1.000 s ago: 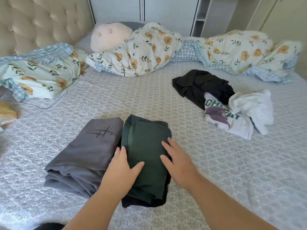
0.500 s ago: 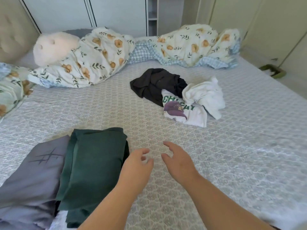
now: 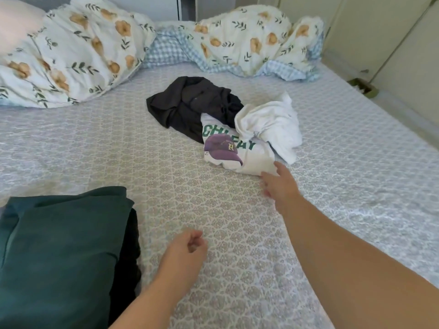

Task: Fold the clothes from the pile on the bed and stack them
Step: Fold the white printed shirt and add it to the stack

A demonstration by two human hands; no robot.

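Note:
A folded dark green garment [image 3: 61, 252] lies at the near left on top of a black one [image 3: 129, 255]. In the middle of the bed is the pile: a crumpled black garment [image 3: 190, 103], a white T-shirt with green letters and a purple cap print [image 3: 237, 150], and a plain white garment [image 3: 270, 122]. My right hand [image 3: 279, 184] stretches out to the near edge of the printed T-shirt, fingers reaching its hem. My left hand [image 3: 187, 250] hovers low over the sheet beside the green stack, fingers loosely curled, holding nothing.
A floral duvet with blue check lining [image 3: 249, 41] is bunched along the far side of the bed, with a floral pillow [image 3: 66, 58] at the far left. The patterned sheet [image 3: 237, 233] lies between stack and pile. Cupboard doors [image 3: 392, 36] stand to the right.
Both hands have left the green stack. My right hand has reached forward to the printed white T-shirt, my left hand has dropped back, and the view has swung right.

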